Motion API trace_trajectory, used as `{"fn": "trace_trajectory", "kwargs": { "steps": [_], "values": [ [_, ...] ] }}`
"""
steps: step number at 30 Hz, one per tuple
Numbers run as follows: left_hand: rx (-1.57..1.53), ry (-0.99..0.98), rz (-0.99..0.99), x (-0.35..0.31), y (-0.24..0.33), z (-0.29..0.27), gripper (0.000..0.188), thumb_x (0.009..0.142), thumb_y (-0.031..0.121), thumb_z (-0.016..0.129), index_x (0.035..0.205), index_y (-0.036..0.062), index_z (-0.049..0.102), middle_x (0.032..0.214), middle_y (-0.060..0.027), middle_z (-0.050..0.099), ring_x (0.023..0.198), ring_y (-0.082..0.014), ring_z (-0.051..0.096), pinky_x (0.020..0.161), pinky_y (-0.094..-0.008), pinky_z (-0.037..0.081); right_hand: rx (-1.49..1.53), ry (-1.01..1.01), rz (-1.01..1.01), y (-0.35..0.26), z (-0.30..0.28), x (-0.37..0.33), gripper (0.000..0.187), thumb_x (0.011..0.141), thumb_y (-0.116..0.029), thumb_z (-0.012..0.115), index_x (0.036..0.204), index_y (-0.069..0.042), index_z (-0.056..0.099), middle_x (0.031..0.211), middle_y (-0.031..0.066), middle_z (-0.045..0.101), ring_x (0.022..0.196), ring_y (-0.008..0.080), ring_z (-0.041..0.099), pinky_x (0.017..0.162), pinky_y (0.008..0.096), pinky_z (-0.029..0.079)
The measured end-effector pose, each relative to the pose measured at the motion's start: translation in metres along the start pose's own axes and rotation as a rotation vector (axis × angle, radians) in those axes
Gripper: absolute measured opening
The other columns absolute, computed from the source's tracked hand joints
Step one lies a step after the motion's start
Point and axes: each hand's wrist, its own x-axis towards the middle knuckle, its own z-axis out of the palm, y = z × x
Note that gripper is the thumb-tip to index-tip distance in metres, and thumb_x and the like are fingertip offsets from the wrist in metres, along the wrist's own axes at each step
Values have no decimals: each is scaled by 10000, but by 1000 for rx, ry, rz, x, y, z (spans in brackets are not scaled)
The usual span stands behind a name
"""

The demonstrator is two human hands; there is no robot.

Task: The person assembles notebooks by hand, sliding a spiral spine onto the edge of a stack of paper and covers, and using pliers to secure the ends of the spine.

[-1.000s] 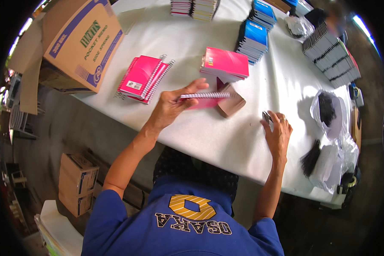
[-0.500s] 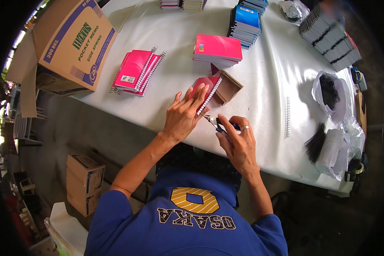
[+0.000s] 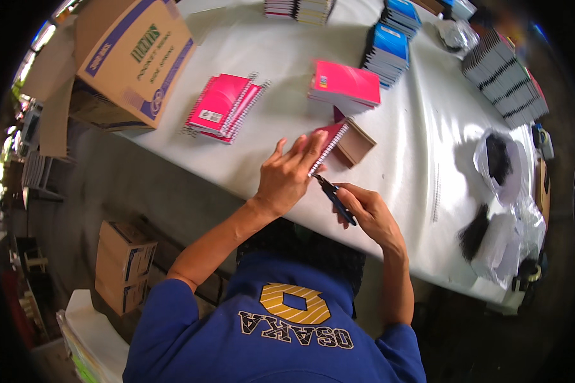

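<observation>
My left hand (image 3: pixel 284 180) presses a pink spiral notebook (image 3: pixel 333 133) near the table's front edge, its fingers over the cover and its thumb by the coil's near end. White wire coil runs along the notebook's right side. My right hand (image 3: pixel 372 214) grips dark-handled pliers (image 3: pixel 336 199), whose tips meet that end of the coil. Whether the jaws pinch the wire is too small to tell. Just beyond the notebook, a brown cardboard piece with raised sides (image 3: pixel 355 144) touches or nearly touches it.
Pink coil-bound notebooks (image 3: pixel 222 102) lie left, a pink stack (image 3: pixel 346 82) behind the cardboard. Blue notebooks (image 3: pixel 389 48) and grey-white stacks (image 3: pixel 503 80) stand farther back. A large carton (image 3: pixel 137 67) is at left. A loose coil (image 3: pixel 436 198) and a bag of black coils (image 3: pixel 492 163) lie right.
My right hand has turned, so the pliers now show along their length with closed-up handles. The tips stay at the coil's end. The whole view has shifted and tilted slightly.
</observation>
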Motion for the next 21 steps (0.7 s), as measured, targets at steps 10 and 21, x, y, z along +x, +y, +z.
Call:
{"fn": "trace_trajectory", "kwargs": {
  "steps": [10,21],
  "values": [
    [-1085,-129,-99,52,-110,-95,654,915,393,611,1464,96,415,1427,-68,519,1306,-226,492,1059,-432,399,-1076,760,-373,52,-92,23,613,731,-156,806,1296,-66,585,1300,147,548,1187,343,515,986,427,425],
    [-1573,0,-326,68,-200,-118,907,893,596,528,1554,109,143,1584,-115,242,1432,-259,294,1166,-468,252,-251,407,-1099,-90,94,188,381,823,62,591,1196,-8,617,1169,146,657,1072,241,622,924,331,484]
  ]
}}
